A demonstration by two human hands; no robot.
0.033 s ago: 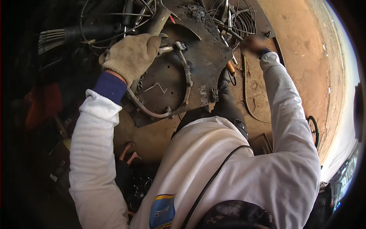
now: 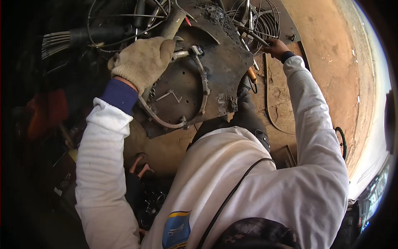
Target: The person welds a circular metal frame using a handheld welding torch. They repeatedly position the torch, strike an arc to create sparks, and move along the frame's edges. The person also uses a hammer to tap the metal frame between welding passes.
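Observation:
My left hand, in a beige knitted glove, is closed at the left side of a dark steel plate. Its fingers are mostly hidden, so what it holds does not show. Just right of the glove is a curved steel strip, bent into a partial ring with small blocks along it. A small zigzag bent rod lies inside the curve. My bare right hand grips the near end of a dark, bar-like handle at the plate's right; the handle's far end is lost among other tools.
Coiled wire and metal tools lie beyond my right hand. An orange-handled tool sits at the plate's right edge. A thick pipe stands beyond the glove. A hose runs over the brown ground. Another person's legs show lower left.
My right hand was smeared over the handle's end before; now it is sharp, with the grip on the handle plain to see. My left hand has stayed in place.

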